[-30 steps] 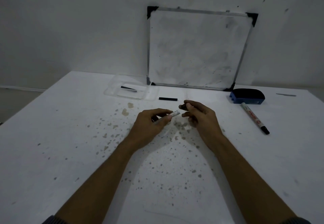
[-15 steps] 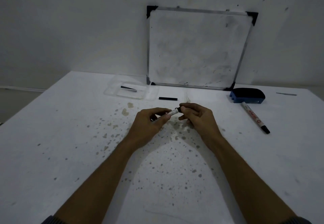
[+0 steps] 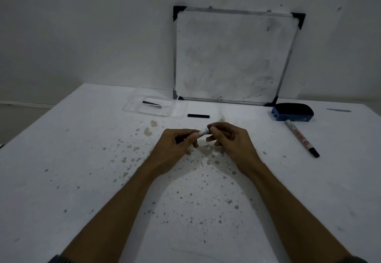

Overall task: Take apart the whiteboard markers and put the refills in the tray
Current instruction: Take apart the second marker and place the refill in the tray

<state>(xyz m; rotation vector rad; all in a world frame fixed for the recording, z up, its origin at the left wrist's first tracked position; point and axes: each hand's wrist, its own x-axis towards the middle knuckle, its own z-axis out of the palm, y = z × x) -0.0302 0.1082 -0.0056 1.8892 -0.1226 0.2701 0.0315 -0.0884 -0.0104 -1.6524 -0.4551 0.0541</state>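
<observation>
My left hand (image 3: pixel 175 147) holds a white marker barrel (image 3: pixel 203 132) over the middle of the table; most of it is hidden in my fingers. My right hand (image 3: pixel 231 139) pinches the barrel's far end, so both hands meet on it. A clear plastic tray (image 3: pixel 132 108) sits at the back left with a thin black refill (image 3: pixel 151 103) inside. A black cap or tube (image 3: pixel 198 115) lies just right of the tray. A second whole marker (image 3: pixel 301 138), white with red print and a black tip, lies at the right.
A small whiteboard (image 3: pixel 233 56) leans on the wall at the back. A blue eraser (image 3: pixel 291 112) rests beside its right corner. The white table (image 3: pixel 82 180) is speckled with stains. A thin grey sliver (image 3: pixel 338 110) lies at the far right edge.
My right hand has moved left from a small gap and closed its fingers onto the end of the marker barrel. My left hand has stayed in place.
</observation>
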